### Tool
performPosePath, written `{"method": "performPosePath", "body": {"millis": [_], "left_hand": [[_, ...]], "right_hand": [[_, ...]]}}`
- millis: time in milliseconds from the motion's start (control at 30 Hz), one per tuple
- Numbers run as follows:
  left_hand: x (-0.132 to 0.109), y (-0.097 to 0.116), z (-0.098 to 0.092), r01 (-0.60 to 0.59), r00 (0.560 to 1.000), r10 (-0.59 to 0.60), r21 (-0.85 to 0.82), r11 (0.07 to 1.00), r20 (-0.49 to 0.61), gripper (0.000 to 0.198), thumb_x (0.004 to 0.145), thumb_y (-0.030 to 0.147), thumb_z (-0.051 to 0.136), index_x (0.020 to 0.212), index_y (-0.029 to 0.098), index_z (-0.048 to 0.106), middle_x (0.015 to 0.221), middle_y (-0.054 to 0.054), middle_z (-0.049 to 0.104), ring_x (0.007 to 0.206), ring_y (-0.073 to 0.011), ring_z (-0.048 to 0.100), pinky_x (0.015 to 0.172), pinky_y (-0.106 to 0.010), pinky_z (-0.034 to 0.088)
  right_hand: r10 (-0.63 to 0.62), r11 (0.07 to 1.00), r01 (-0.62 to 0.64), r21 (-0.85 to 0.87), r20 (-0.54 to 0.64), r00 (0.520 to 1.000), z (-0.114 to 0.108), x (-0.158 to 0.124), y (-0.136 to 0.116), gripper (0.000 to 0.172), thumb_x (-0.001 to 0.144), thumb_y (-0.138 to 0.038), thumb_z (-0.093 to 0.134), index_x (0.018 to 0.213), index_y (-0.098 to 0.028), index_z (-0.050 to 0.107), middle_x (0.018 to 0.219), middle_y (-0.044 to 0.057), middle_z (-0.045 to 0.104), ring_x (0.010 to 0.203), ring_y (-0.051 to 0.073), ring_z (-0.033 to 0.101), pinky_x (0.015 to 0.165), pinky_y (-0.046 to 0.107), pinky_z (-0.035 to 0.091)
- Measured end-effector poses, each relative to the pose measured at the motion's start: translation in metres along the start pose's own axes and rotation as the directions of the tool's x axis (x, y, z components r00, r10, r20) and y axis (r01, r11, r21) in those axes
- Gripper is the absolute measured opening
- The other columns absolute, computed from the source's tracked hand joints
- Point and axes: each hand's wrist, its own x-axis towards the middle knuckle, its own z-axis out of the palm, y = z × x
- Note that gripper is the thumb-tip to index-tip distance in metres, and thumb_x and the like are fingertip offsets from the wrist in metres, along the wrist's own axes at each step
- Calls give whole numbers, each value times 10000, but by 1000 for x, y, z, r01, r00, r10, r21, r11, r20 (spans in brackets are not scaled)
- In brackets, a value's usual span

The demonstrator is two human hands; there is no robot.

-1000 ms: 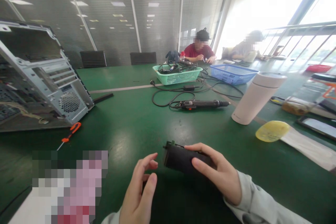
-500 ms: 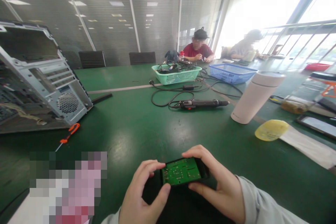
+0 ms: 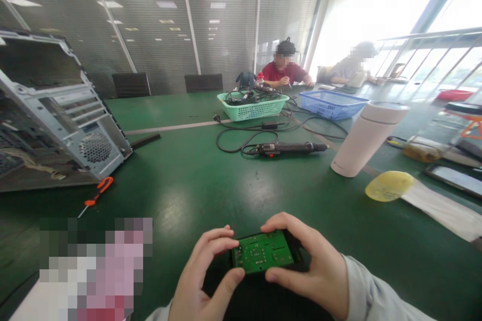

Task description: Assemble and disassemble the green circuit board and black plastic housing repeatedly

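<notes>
A green circuit board (image 3: 265,252) sits in a small black casing (image 3: 298,253), its solder side facing up, low in the middle of the view. My right hand (image 3: 318,271) grips the right end, thumb on the near edge and fingers on the far edge. At the left end, my left hand (image 3: 205,273) holds it between thumb and fingertips. The underside of the casing is hidden. Beyond my hands lies a black electric screwdriver (image 3: 291,148) with its cord on the green table (image 3: 203,175).
An opened computer case (image 3: 86,125) stands at left, near an orange-handled tool (image 3: 100,191). A tumbler (image 3: 363,138) and a yellow oval item (image 3: 389,185) are at right. Farther back are a green basket (image 3: 256,110) of cables, a blue basket (image 3: 333,105) and two people.
The circuit board has shifted slightly nearer and tilted a little in my hands. My right thumb has slid slightly left along its near edge.
</notes>
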Motion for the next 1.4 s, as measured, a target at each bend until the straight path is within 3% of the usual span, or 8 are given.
{"method": "performPosePath", "body": {"millis": [233,533,767,967,1100,1200,1300,1400], "left_hand": [[-3,5,-2,-68,998,67,52,996,12,295,898,193,580,1141,360,578,1172,3,687,1171,-218,626,1003,-341,495],[1,12,0,-320,947,304,388,864,104,441,792,231,722,1208,259,578,971,-35,615,877,-215,639,800,-292,539],[-2,11,0,-241,970,227,264,934,83,400,839,278,698,1212,285,553,957,-12,607,884,-200,626,787,-254,528],[-7,14,8,81,973,-109,-143,986,-204,271,868,379,637,1129,304,644,1018,-19,644,961,-232,613,873,-295,482],[-1,5,12,422,769,-607,-552,719,-201,394,804,511,664,1093,245,685,1009,-44,735,993,-297,652,885,-368,482],[5,-4,9,516,668,-743,-691,506,-46,398,714,526,735,974,225,710,807,-33,764,890,-321,696,793,-389,510],[9,-5,4,491,730,-683,-712,502,23,373,621,540,793,767,202,731,665,-20,733,801,-280,684,747,-335,510],[9,4,1,491,797,-591,-704,513,126,410,734,549,688,851,162,760,676,-35,736,688,-217,635,685,-302,491]], "right_hand": [[-120,991,120,-54,-10,993,1,-1,3,389,755,-301,753,1094,-279,564,1000,-15,616,909,132,587,802,246,458],[-382,875,399,-275,116,917,1,-2,1,365,883,-437,609,1182,-248,521,1071,48,622,969,159,580,824,264,485],[-263,918,285,-277,114,958,-5,-1,1,543,814,-470,685,1272,-273,470,1050,32,620,952,165,592,823,269,491],[-79,960,106,-259,111,991,-13,2,3,671,702,-430,798,1285,-280,502,1073,26,626,995,186,595,888,294,468],[5,966,29,-258,129,992,-19,6,4,663,686,-413,812,1263,-251,530,1048,28,628,986,187,596,898,299,460],[34,958,12,-285,156,987,-21,8,4,648,667,-403,823,1233,-233,557,1020,35,614,946,186,599,851,298,477],[61,938,-5,-347,151,987,-21,8,7,580,673,-361,807,1193,-234,584,1012,40,619,935,192,605,827,311,487],[85,915,-46,-400,79,993,-18,7,14,395,757,-385,691,1113,-227,622,1016,57,655,948,217,620,845,365,490]]}}
